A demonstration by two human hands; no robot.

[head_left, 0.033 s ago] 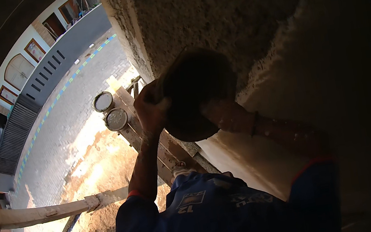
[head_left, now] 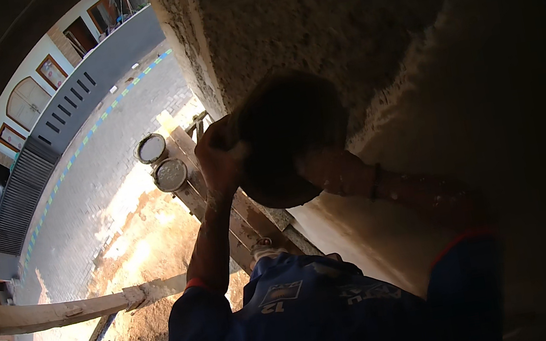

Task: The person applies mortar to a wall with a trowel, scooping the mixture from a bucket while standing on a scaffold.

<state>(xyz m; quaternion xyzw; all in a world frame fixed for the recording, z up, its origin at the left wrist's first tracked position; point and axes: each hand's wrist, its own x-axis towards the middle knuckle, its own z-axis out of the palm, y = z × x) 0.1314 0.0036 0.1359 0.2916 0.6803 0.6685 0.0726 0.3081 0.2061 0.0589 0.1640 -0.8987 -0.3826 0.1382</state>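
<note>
A dark, round bucket [head_left: 287, 136] is held up close in front of the wall, its inside too black to make out. My left hand [head_left: 220, 159] is closed on its left rim, with the thumb on the near side. From the lower right my right hand [head_left: 336, 170] reaches into the bucket's mouth. Its fingers vanish in shadow, so whether they hold anything is hidden. Behind the bucket, the wall [head_left: 336, 25] has a rough, dark upper area that meets a smoother coat [head_left: 452, 128] along a ragged slanting edge.
Wooden planks [head_left: 242, 222] run beneath me, high above the ground. Two buckets of grey wet mix [head_left: 170, 175] stand at the planks' far left. A pole [head_left: 66, 310] crosses at lower left. Below lie a sand heap [head_left: 155, 239] and a paved street [head_left: 78, 201].
</note>
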